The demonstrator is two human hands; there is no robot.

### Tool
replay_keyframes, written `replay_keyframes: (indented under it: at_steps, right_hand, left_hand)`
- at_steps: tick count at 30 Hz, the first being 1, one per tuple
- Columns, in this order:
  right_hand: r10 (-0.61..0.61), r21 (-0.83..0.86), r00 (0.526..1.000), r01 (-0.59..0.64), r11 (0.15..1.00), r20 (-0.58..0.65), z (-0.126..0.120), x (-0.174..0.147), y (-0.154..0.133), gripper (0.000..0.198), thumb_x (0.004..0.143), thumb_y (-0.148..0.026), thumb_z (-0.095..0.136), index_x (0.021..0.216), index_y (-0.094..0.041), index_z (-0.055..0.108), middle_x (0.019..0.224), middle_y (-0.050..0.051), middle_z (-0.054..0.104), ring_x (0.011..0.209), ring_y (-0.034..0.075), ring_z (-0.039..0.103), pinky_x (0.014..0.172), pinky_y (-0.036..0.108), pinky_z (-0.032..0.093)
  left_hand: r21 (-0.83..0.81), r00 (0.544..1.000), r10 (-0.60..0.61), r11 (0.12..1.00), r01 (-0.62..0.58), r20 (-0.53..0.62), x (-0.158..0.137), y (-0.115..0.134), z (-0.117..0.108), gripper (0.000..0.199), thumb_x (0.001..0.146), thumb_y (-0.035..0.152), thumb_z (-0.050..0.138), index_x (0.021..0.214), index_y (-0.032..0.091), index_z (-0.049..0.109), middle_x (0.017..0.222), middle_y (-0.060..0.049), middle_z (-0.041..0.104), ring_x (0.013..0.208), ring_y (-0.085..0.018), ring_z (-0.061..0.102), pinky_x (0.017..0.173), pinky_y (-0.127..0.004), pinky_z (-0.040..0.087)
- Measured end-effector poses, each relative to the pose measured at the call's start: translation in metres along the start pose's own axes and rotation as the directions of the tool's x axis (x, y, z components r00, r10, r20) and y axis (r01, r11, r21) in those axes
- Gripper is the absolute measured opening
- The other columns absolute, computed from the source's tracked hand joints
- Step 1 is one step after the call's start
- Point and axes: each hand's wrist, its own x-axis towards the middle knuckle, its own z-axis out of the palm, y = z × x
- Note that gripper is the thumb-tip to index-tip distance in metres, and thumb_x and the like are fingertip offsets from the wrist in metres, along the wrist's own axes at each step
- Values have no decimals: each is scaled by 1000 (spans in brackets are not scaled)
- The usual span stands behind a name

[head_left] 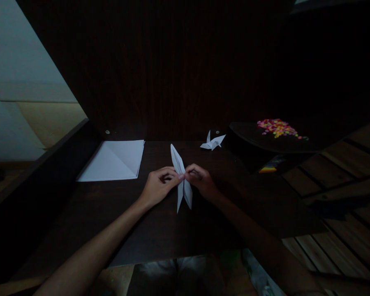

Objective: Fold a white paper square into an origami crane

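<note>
A folded white paper [187, 194], long and narrow with pointed ends, is held upright above the dark table. My left hand [160, 181] pinches its middle from the left, thumb and fingers closed on it. From the other side my right hand [202, 181] grips the same middle part, and the two thumbs nearly meet there. Two points of the paper hang below the hands and one longer part sticks up above them. Behind it, a finished-looking origami crane [213, 142] of white paper lies near the back panel.
White square sheets [114, 159] are stacked at the back left of the dark table [126, 230]. To the right, a raised dark shelf [246, 133] carries a pile of small colourful pieces [279, 128]. A low dark side wall [43, 172] borders the table's left.
</note>
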Motion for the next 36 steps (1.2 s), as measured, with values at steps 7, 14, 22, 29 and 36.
replay_keyframes:
  at_steps: [7,14,22,29,36]
  right_hand:
    - [36,5,999,-36,999,-14,-1,-1,-2,30,76,-49,67,73,-20,59,67,-2,57,65,14,53,61,26,40]
    - [74,3,995,-74,997,-70,-3,0,-3,25,78,-44,65,72,-20,59,68,-2,56,66,14,51,62,27,39]
    - [126,-3,992,-126,992,-31,-1,2,-2,24,80,-43,61,73,-20,59,73,-2,54,66,12,49,63,26,40]
    - [246,70,967,-242,968,-63,-2,2,8,22,80,-42,61,76,-21,59,71,-2,54,64,12,48,60,25,40]
    - [218,51,970,-213,976,-105,0,2,1,24,77,-42,65,74,-19,59,70,-3,55,62,11,47,60,25,39]
  left_hand:
    - [-23,998,-61,998,61,2,1,10,-2,25,77,38,69,68,14,69,73,-3,69,68,-16,63,65,-25,51]
    - [-35,983,-161,987,159,-84,2,12,-1,28,73,43,69,71,15,69,67,-1,67,64,-16,63,60,-26,54]
    - [-31,975,-187,982,184,-120,5,8,-2,28,74,43,69,68,16,72,64,-1,68,66,-18,64,60,-26,53]
    - [-24,973,-204,979,202,-107,6,8,-2,32,75,47,70,71,16,75,69,-2,71,69,-20,65,62,-28,54]
    - [77,983,-141,986,151,-121,5,2,-2,26,79,42,67,79,18,76,77,-2,74,72,-20,66,67,-28,52]
